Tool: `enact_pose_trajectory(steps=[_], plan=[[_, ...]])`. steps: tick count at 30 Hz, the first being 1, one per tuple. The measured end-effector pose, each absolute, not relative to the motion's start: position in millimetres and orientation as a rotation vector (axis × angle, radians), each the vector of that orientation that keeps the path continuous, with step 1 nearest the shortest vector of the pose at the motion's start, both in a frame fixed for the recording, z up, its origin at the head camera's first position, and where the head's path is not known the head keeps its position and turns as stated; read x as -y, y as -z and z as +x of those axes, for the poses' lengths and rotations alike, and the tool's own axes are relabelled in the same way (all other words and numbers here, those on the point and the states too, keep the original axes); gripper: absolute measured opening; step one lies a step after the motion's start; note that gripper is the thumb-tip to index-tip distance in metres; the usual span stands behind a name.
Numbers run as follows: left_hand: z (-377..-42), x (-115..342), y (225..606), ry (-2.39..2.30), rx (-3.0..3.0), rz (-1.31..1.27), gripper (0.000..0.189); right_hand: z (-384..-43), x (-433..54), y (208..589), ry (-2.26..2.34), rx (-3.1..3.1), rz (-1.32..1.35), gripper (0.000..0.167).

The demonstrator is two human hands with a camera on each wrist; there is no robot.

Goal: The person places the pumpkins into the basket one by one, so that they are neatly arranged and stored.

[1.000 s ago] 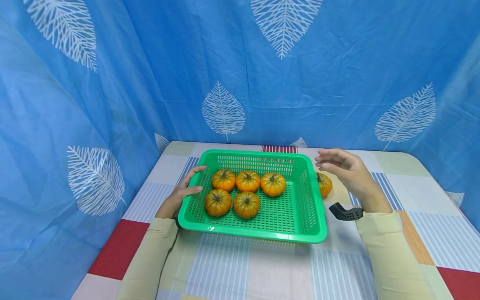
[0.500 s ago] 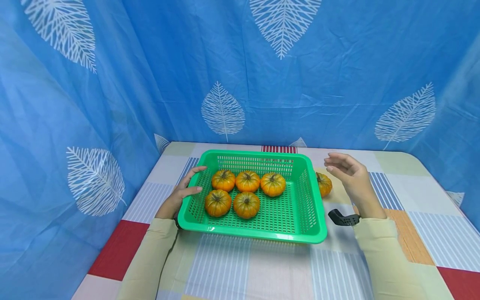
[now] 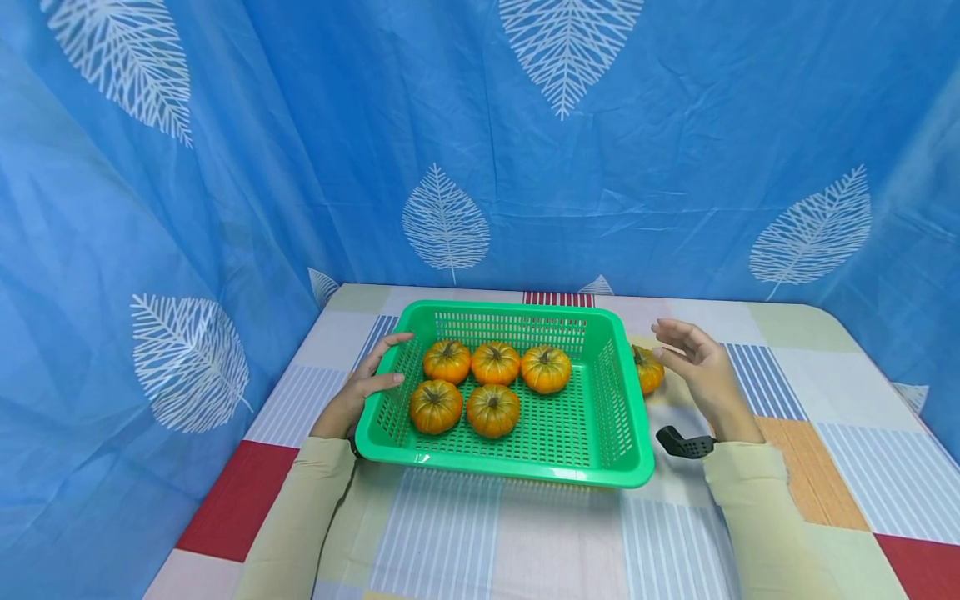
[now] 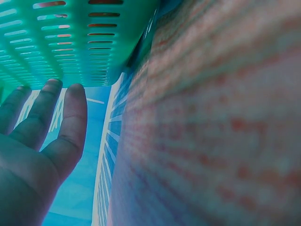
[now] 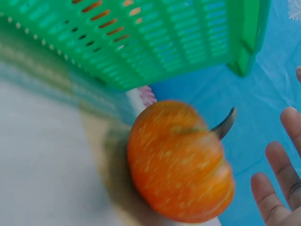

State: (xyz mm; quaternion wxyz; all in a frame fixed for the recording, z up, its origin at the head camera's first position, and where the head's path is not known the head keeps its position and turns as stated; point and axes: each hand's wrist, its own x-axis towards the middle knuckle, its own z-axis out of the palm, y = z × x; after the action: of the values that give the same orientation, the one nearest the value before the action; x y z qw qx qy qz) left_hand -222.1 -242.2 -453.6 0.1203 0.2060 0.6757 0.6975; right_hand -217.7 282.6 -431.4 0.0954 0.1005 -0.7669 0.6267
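Note:
A green plastic basket (image 3: 588, 417) stands on the table, with several small orange pumpkins (image 3: 493, 410) inside, toward its left side. At the basket's left end, my left hand (image 3: 358, 390) holds the rim, its thumb and index finger over the edge. Three of its fingers (image 4: 74, 110) lie against the slotted outer wall in the left wrist view. Outside the right end sits another pumpkin (image 3: 648, 370), partly hidden by the rim. My right hand (image 3: 708, 375) hovers just right of it, fingers loosely bent and holding nothing. The right wrist view shows this pumpkin (image 5: 178, 162) apart from the fingertips.
A patchwork-patterned cloth (image 3: 555, 542) covers the table. Blue curtains (image 3: 675, 150) with white leaf prints hang behind and at both sides. A black wrist device (image 3: 684, 443) juts out from the right wrist, near the basket's right side.
My right hand has drawn away from the basket's rim to the right, then come slightly nearer to me. The left hand, basket and pumpkins stay where they were.

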Motion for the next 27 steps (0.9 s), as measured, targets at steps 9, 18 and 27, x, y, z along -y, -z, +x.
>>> enact_pose_trajectory(steps=[9,18,27], plan=[[-221,242,453,-2.04,-1.981,0.621,0.069,-220,-289,448,-1.896,2.348,0.26,0.055],[-224,242,454,-2.011,-2.032,0.637,0.07,-223,-294,459,-1.85,2.512,0.25,0.072],[-221,241,452,-2.009,-2.03,0.6,0.073,-224,-295,463,-1.977,2.554,0.222,0.083]])
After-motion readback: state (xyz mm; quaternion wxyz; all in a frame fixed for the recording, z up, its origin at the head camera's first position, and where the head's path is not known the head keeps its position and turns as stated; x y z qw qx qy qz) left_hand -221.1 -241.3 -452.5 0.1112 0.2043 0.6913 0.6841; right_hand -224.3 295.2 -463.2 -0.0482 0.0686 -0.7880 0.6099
